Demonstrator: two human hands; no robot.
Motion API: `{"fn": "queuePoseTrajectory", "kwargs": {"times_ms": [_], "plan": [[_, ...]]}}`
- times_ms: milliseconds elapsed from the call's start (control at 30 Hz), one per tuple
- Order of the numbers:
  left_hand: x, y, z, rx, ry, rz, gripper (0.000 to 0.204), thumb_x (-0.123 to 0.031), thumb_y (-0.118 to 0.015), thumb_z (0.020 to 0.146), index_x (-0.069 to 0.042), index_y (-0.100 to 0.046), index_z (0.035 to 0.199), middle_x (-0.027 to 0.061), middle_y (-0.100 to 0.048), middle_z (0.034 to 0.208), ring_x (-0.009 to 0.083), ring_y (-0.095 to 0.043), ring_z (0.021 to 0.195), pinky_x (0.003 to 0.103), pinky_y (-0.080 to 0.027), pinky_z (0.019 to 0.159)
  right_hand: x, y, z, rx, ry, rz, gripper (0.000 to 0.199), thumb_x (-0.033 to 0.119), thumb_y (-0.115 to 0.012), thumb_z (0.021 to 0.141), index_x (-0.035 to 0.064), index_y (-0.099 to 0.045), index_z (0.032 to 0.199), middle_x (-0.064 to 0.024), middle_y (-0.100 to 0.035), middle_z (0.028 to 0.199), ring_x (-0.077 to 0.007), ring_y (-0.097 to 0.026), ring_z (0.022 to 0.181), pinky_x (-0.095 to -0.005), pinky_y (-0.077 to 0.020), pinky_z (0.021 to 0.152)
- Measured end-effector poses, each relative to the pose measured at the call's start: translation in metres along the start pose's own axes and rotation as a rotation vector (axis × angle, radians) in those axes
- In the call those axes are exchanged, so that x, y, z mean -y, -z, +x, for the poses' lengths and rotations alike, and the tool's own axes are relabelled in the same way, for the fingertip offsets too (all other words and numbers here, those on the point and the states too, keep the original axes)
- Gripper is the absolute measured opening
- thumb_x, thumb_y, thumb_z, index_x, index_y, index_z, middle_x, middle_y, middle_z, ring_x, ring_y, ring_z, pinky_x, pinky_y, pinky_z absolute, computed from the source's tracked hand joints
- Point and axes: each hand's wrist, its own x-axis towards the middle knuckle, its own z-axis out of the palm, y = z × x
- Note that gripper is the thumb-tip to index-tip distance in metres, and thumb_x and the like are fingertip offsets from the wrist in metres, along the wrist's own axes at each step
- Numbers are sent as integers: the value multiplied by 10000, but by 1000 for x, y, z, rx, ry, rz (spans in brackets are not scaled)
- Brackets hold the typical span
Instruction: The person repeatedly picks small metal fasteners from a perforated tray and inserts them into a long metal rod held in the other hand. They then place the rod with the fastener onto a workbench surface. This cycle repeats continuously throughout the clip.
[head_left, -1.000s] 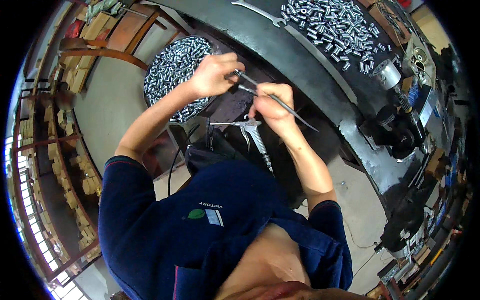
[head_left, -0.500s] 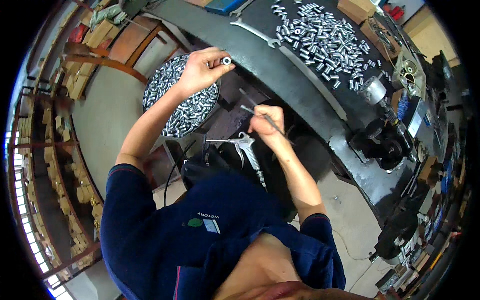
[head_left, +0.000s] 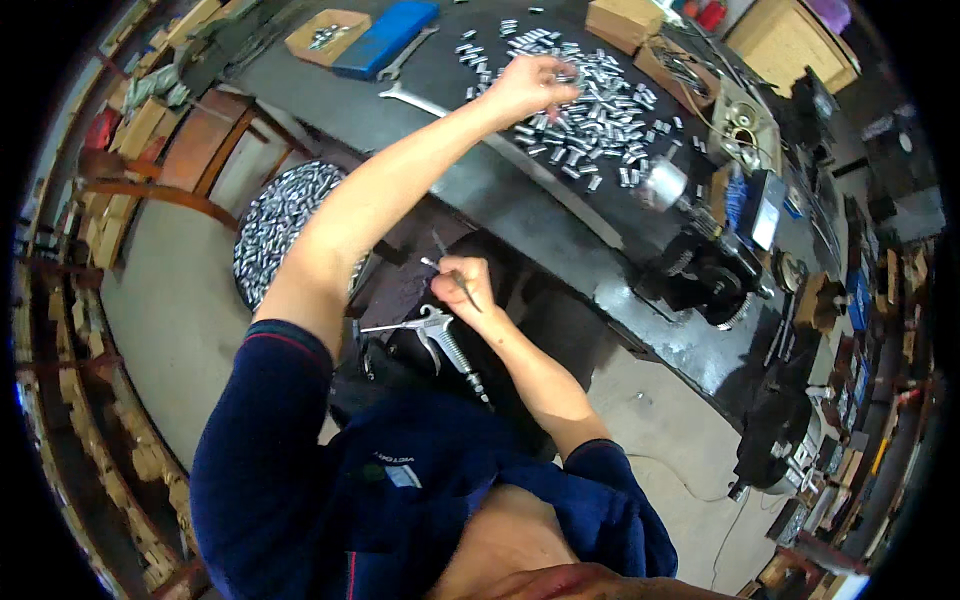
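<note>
My left hand (head_left: pixel 535 88) reaches over the workbench, at the heap of short shiny metal sleeves (head_left: pixel 600 125). Its fingertips are curled and smeared by motion, so whether a sleeve lies between them cannot be made out. In front of my body, below the bench edge, my right hand (head_left: pixel 468 286) is closed around a thin metal rod-shaped tool (head_left: pixel 461 283), which slants across the fist. Just below that hand is a silver air blow gun (head_left: pixel 440 335) with a long thin nozzle. To the left, partly behind my left forearm, stands a round container full of similar sleeves (head_left: pixel 285 225).
Two open-end wrenches, one a long wrench (head_left: pixel 440 108), lie on the bench near a blue case (head_left: pixel 388 38) and a small cardboard tray (head_left: pixel 327 36). A machine with a gear (head_left: pixel 715 285) stands at the bench's right. A wooden chair (head_left: pixel 200 150) is at the left.
My left hand has moved from above the round container, where it held a metal sleeve, to the heap on the bench. My right hand still grips the rod-shaped tool. The whole view has shifted.
</note>
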Motion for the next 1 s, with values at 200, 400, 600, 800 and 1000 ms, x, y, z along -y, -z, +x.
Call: {"fn": "queuePoseTrajectory", "kwargs": {"times_ms": [200, 400, 600, 800, 1000], "plan": [[-7, 59, -49, 14, -6, 176, 347, -203, -621, 819, 38, -572, 1065, 97, -648, 715, 114, -599, 569, 231, -467, 555, 5, -2, -6, -84, -86, 214, 306, -69, -472, 665, 95, -267, 508, 77, -276, 529, -11, -271, 472, -198, -154, 396], [63, 175, -205, -225, 302, 390, 261, -87, -555, 794, 77, -601, 991, 81, -618, 695, 121, -594, 571, 259, -487, 573, -1, 0, -7, -132, 50, -288, 191, 32, -499, 618, 37, -335, 521, 0, -273, 493, -46, -302, 506, -251, -233, 425], [170, 200, -287, -70, 641, 851, 306, -172, -578, 710, -2, -629, 959, 169, -635, 703, 278, -639, 642, 377, -502, 693, -4, 2, -7, -74, -14, -225, 235, -41, -478, 662, 52, -328, 507, 22, -354, 515, -69, -463, 455, -227, -391, 419], [207, 180, -261, -241, 863, 1054, 310, -338, -582, 778, -62, -637, 908, 186, -639, 924, 329, -622, 870, 421, -497, 760, 3, -1, -7, -107, -50, -180, 261, 101, -558, 664, 47, -360, 502, 34, -335, 467, -30, -344, 485, -230, -273, 412], [198, 164, -252, -176, 831, 1134, 236, -226, -550, 735, -58, -617, 887, 176, -639, 910, 337, -620, 860, 430, -494, 757, 2, -1, -7, -129, -65, -222, 256, 91, -549, 646, 45, -349, 493, 26, -328, 458, -39, -326, 474, -247, -248, 411]]}}
